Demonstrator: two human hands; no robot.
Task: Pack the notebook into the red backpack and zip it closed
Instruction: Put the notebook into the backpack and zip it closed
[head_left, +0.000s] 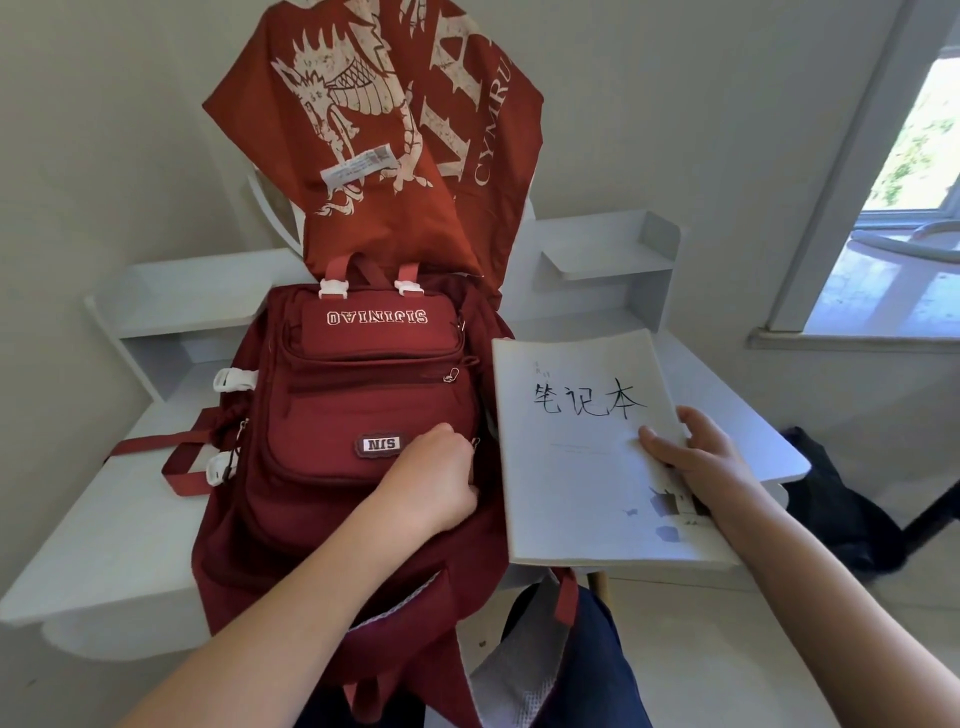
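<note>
Handling: soft pack, thin notebook

Bench (104, 519) carries both items, so nothing needs lifting far. Red backpack (332, 415) lies flat on it, front pockets up, lettering upside down, so its top end is likely toward the person. The fabric slumps and no stiff frame shows. It looks light, and I'd expect the mouth to collapse unless held open. Can't tell from here whether the main compartment is open. Printed red cloth (374, 130) hangs behind the backpack, not in play.

Notebook (576, 467) is just right of the backpack, cover up, near edge past the bench lip. It's thin, soft-covered and light. It will probably bow if gripped by one corner, so hold it mid-edge and feed it in flat.

Right hand (696, 457), right of the backpack, has thumb on the cover and fingers underneath, clamped on the notebook. Left hand (436, 478) is on the backpack's right seam, fingers curled onto the fabric. Zip pull (475, 442) sits at that seam by the fingers. It's small and pinch-only, and the fabric needs holding taut.
</note>
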